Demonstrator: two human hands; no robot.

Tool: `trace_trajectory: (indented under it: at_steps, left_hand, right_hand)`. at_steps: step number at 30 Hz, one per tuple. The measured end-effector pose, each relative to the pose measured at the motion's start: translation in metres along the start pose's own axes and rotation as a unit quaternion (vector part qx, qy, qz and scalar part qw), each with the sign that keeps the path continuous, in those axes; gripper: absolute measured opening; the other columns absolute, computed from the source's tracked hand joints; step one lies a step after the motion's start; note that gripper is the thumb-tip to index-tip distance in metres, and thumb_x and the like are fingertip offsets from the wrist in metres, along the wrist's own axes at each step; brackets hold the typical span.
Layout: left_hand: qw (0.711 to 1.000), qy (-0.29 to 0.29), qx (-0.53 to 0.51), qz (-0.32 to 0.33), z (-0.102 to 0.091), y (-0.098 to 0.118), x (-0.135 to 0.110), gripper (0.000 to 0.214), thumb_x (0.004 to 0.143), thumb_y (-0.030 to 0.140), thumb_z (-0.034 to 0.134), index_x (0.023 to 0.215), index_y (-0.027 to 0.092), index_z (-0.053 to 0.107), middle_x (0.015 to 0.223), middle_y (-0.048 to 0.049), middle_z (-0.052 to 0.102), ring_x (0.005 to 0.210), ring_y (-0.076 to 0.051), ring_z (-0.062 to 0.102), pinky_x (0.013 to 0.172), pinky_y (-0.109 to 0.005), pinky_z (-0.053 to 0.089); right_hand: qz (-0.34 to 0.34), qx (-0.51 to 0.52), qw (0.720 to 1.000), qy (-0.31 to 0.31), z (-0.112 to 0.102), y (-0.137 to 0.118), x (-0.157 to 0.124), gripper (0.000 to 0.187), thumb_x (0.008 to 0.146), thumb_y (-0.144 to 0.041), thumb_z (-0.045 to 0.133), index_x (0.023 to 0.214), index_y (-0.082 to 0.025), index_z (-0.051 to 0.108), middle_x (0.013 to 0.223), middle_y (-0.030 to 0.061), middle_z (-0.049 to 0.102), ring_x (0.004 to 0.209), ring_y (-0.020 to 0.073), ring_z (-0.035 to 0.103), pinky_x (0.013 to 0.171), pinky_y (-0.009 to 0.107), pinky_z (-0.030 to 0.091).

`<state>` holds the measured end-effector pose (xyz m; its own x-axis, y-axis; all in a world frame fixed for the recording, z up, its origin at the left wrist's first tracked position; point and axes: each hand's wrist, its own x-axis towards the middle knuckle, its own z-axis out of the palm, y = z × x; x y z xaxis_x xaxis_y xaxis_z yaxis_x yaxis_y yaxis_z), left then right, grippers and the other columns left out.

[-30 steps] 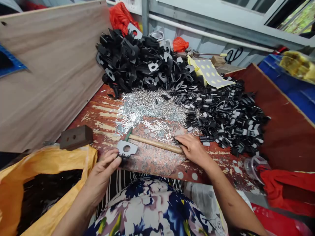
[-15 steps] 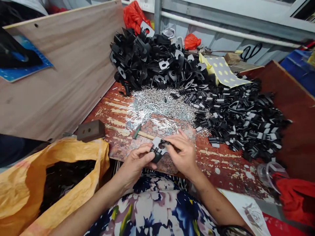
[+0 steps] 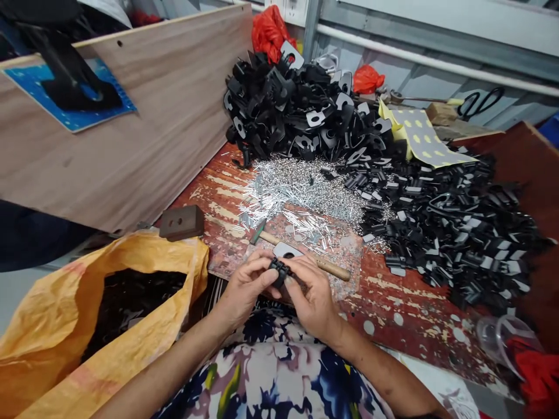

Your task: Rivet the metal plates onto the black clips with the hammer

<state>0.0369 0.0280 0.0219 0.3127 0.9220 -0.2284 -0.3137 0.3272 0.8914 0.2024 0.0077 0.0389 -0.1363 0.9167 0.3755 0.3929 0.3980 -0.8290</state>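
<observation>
1. Head view: pinched black clip [image 3: 279,272] between fingertips of left hand [image 3: 245,284] and right hand [image 3: 314,290], at near centre, probably for steadiness.
2. Had hammer [image 3: 332,268] lying just beyond, probably for easy reach.
3. Had metal pins [image 3: 264,202] heaped farther, black parts [image 3: 458,224] at right, perhaps for separate picking.
4. Could read no brand or writing.

Shiny metal is seen in the pins [image 3: 266,202], plastic in the held part [image 3: 280,272]. The tabletop [image 3: 384,301] is covered with rough, flaking paint; the hammer handle [image 3: 335,270] is formed of smooth wood.
</observation>
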Motion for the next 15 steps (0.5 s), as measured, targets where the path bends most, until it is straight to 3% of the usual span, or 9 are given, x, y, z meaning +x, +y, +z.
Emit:
trace_trajectory:
  at_steps: [4, 7, 9, 11, 13, 15]
  left_hand:
    - [0.998, 0.002, 0.067, 0.020, -0.017, 0.002, -0.002, 0.023, 0.083, 0.041, 0.079, 0.083, 0.018, 0.080, 0.145, -0.0102, 0.047, 0.075, -0.012, 0.061, 0.053, -0.023, 0.058]
    - [0.996, 0.017, 0.087, 0.025, -0.031, 0.003, -0.005, 0.017, 0.085, 0.036, 0.077, 0.086, 0.020, 0.080, 0.111, -0.0078, 0.065, 0.067, -0.011, 0.054, 0.053, -0.020, 0.051]
    - [0.996, 0.028, 0.088, 0.022, -0.035, 0.002, -0.008, 0.015, 0.084, 0.034, 0.077, 0.084, 0.019, 0.079, 0.088, -0.0038, 0.064, 0.065, -0.011, 0.053, 0.058, -0.021, 0.050]
    - [0.996, 0.027, 0.088, 0.008, -0.035, 0.001, -0.012, 0.015, 0.083, 0.034, 0.078, 0.082, 0.019, 0.078, 0.083, -0.0029, 0.064, 0.068, -0.013, 0.056, 0.063, -0.023, 0.051]
    - [0.996, 0.025, 0.087, -0.013, -0.032, 0.000, -0.015, 0.017, 0.082, 0.035, 0.078, 0.082, 0.018, 0.078, 0.084, -0.0027, 0.064, 0.068, -0.013, 0.058, 0.064, -0.025, 0.052]
    - [0.995, 0.028, 0.085, -0.033, -0.029, -0.001, -0.016, 0.021, 0.081, 0.037, 0.077, 0.081, 0.017, 0.076, 0.082, -0.0017, 0.063, 0.066, -0.012, 0.059, 0.064, -0.025, 0.052]
  right_hand:
    - [0.041, 0.034, 0.992, -0.114, -0.015, 0.016, 0.015, 0.030, 0.097, -0.025, 0.052, 0.116, -0.025, 0.075, 0.096, 0.0036, 0.078, 0.090, 0.0216, 0.069, 0.089, 0.041, 0.051]
    - [0.069, -0.164, 0.983, -0.047, -0.035, 0.039, 0.037, 0.024, 0.096, -0.027, 0.054, 0.096, -0.025, 0.078, 0.077, 0.0010, 0.075, 0.076, 0.0203, 0.063, 0.089, 0.042, 0.043]
    - [0.061, -0.337, 0.940, 0.000, -0.044, 0.055, 0.051, 0.022, 0.095, -0.031, 0.058, 0.084, -0.023, 0.075, 0.077, 0.0032, 0.073, 0.077, 0.0210, 0.059, 0.087, 0.041, 0.036]
    - [0.035, -0.455, 0.889, -0.027, -0.046, 0.068, 0.062, 0.022, 0.094, -0.031, 0.060, 0.077, -0.020, 0.070, 0.081, 0.0067, 0.072, 0.083, 0.0228, 0.058, 0.083, 0.039, 0.031]
    - [0.001, -0.514, 0.855, -0.063, -0.043, 0.074, 0.068, 0.022, 0.094, -0.026, 0.058, 0.077, -0.018, 0.068, 0.084, 0.0093, 0.069, 0.085, 0.0241, 0.056, 0.079, 0.038, 0.029]
    - [-0.041, -0.526, 0.846, -0.072, -0.039, 0.072, 0.068, 0.021, 0.096, -0.020, 0.053, 0.080, -0.017, 0.066, 0.086, 0.0106, 0.067, 0.085, 0.0237, 0.054, 0.078, 0.038, 0.031]
